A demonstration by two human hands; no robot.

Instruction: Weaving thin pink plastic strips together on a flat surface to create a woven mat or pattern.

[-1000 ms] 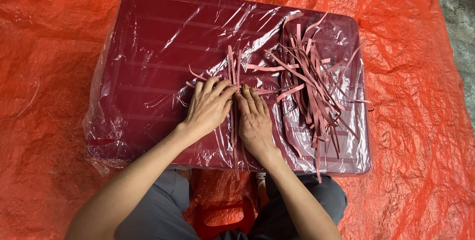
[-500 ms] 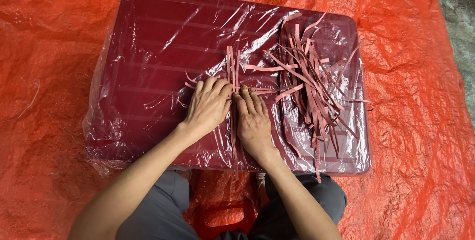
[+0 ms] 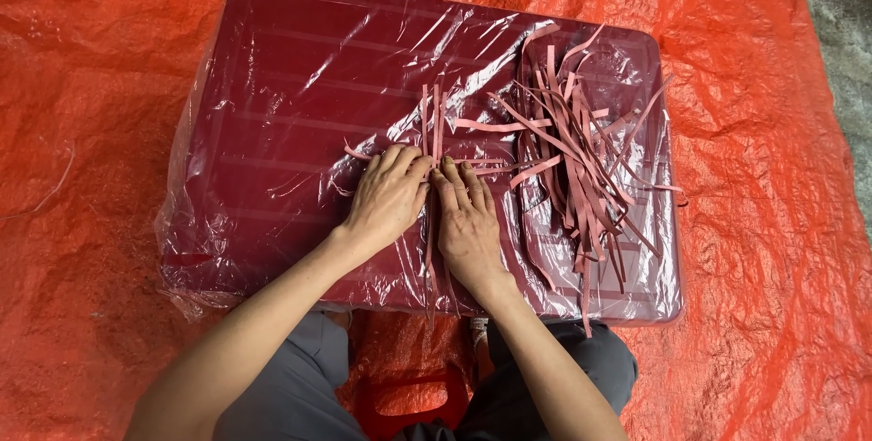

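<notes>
A dark red plastic table (image 3: 291, 69) wrapped in clear film stands before me. My left hand (image 3: 389, 198) and my right hand (image 3: 466, 221) lie side by side, palms down, at its front middle. Their fingertips press on thin pink strips (image 3: 433, 128) that run away from me, with short strips crossing under the fingers. A loose pile of several more pink strips (image 3: 577, 146) lies to the right of my right hand, apart from it.
An orange tarpaulin (image 3: 100, 87) covers the ground all around the table. A red plastic stool (image 3: 413, 400) shows between my knees. Grey ground (image 3: 840, 5) appears at the upper right corner. Loose clear film (image 3: 195, 259) bunches at the table's front left.
My left hand's fingers have shifted slightly over the crossing strips; both hands stay in the same place. The pile at the right is unchanged.
</notes>
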